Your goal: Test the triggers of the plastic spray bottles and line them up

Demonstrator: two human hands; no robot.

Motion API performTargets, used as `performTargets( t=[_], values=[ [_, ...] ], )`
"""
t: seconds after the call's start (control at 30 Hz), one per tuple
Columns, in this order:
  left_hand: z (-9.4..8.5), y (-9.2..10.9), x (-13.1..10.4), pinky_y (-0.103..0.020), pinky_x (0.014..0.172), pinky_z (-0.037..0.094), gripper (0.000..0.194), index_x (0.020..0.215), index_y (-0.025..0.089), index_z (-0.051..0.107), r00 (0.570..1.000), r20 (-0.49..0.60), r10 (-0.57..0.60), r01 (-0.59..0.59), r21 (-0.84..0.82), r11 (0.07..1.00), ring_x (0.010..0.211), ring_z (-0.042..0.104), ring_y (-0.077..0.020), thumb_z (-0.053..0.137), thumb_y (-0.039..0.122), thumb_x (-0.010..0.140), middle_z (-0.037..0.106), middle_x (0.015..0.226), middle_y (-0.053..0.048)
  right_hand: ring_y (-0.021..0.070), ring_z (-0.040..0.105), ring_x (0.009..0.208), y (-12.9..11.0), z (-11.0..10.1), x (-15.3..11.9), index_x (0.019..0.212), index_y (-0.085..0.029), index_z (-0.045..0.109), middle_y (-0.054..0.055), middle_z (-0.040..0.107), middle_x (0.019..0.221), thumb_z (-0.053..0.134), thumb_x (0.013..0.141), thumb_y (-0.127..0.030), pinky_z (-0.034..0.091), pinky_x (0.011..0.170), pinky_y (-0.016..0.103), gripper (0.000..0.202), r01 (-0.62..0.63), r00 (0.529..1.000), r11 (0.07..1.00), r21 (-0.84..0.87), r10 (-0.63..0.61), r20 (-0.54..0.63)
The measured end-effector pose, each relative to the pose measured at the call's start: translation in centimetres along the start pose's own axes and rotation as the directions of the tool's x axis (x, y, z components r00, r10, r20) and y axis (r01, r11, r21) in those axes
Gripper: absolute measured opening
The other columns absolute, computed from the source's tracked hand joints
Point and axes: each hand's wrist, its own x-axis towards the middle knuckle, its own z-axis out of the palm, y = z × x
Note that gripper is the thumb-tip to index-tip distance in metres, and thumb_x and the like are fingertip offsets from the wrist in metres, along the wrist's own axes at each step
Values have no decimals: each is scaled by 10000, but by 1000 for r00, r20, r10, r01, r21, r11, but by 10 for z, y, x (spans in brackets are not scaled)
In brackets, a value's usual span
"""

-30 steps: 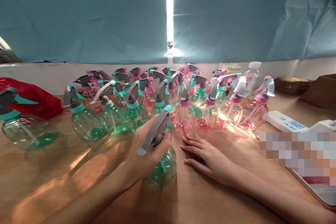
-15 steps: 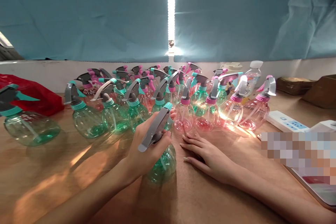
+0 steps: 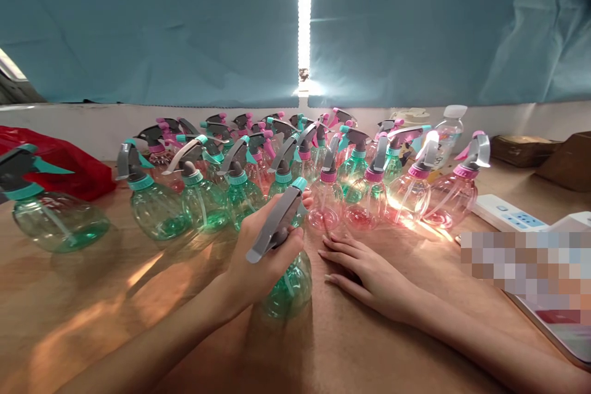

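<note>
My left hand (image 3: 263,246) is wrapped round the neck of a green spray bottle (image 3: 290,289) that stands upright on the wooden table (image 3: 194,345). The bottle's grey spray head with a teal nozzle rises above my fingers; its collar is hidden by the hand. My right hand (image 3: 364,271) lies on the table to the right of it, fingers stretched out and holding nothing. Just beyond my right fingertips stand pink spray bottles (image 3: 324,209). Green spray bottles (image 3: 203,206) stand beyond my left hand.
Several more green and pink spray bottles crowd the back. A single green bottle (image 3: 60,221) sits far left beside a red plastic bag (image 3: 87,172). At right are a clear drink bottle (image 3: 447,135), a white power strip (image 3: 508,212), brown boxes (image 3: 526,149) and a partly blurred flat device (image 3: 549,326).
The whole view has shifted very slightly. Both hands and the held spray bottle keep their places on the table.
</note>
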Motion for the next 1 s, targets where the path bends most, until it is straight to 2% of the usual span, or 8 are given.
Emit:
performTargets(
  t=[0.17,0.33,0.5,0.67,0.83,1.0],
  values=[
    [0,0,-3,-256,568,408,335,1117,187,600,999,0,-47,47,-21,999,661,551,-147,487,204,803,466,663,41,278,454,1328,0,0,0,1314,-169,585,113,561,1388,474,968,-444,370,1116,483,455,12,1000,1000,1,-12,-11],
    [-1,1,0,-264,585,416,318,1082,196,599,998,15,-56,56,-47,997,669,550,-143,481,200,787,537,744,21,270,439,1340,0,0,0,1328,-156,570,113,551,1400,454,975,-453,363,1121,480,476,1,1000,1000,-12,-1,7],
    [-4,-2,1,-251,548,395,255,978,209,608,998,63,-27,30,-49,998,691,553,-165,481,197,757,449,637,38,265,427,1352,0,0,1,1339,-171,562,105,529,1423,452,974,-463,351,1129,477,480,-4,1000,1000,-12,4,19],
    [-9,-1,1,-246,496,330,192,867,201,588,995,85,-50,50,-1,999,618,483,-149,474,211,713,464,627,32,272,421,1359,1,0,1,1337,-164,564,108,525,1426,459,974,-449,329,1140,497,474,-5,1000,1000,-15,6,25],
    [-10,4,2,-256,533,348,115,790,192,559,995,88,-40,39,14,999,590,444,-121,473,209,715,523,700,21,272,424,1356,1,1,0,1336,-169,566,109,520,1430,470,970,-446,337,1136,495,470,-8,1000,1000,4,8,14],
    [-10,8,0,-250,507,333,73,761,198,549,997,59,-42,42,2,999,540,401,-107,483,210,732,480,653,33,271,429,1353,0,2,0,1341,-185,562,115,534,1416,481,965,-449,340,1133,496,467,2,1000,999,34,-2,-7]
  ],
)
